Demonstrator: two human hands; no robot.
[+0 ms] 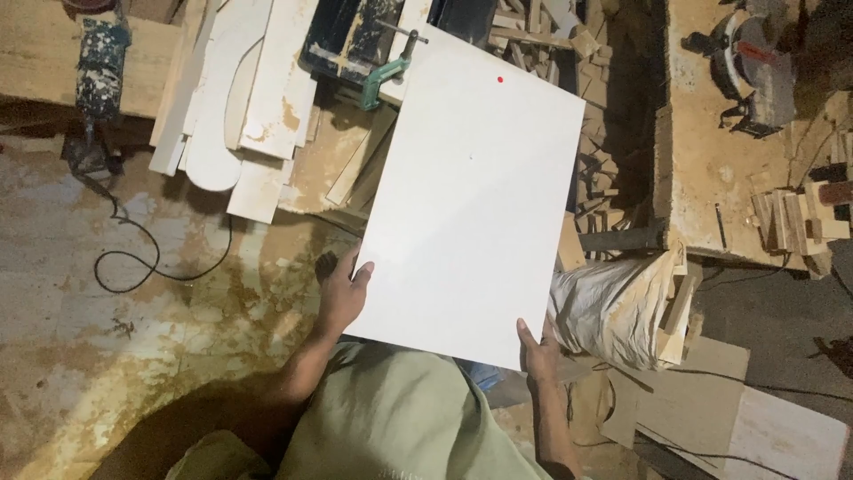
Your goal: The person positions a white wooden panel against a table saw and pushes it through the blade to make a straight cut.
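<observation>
White panel [471, 200], rectangular, held flat; left hand [342, 293] grips its near-left edge, fingers curled under. Right hand [538, 351] pinches the near-right corner; white sack [613, 307] just right of the panel

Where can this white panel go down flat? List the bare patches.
Bare floor lies left of the left hand, below the black cable. The offcut stack, clamp, sack and saw bench are crowded.

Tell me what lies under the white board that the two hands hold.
Past the edges of the white board show a green clamp, pale wood offcuts and a white sack. The left hand and right hand grip its near corners. Whatever lies directly beneath is covered.
</observation>
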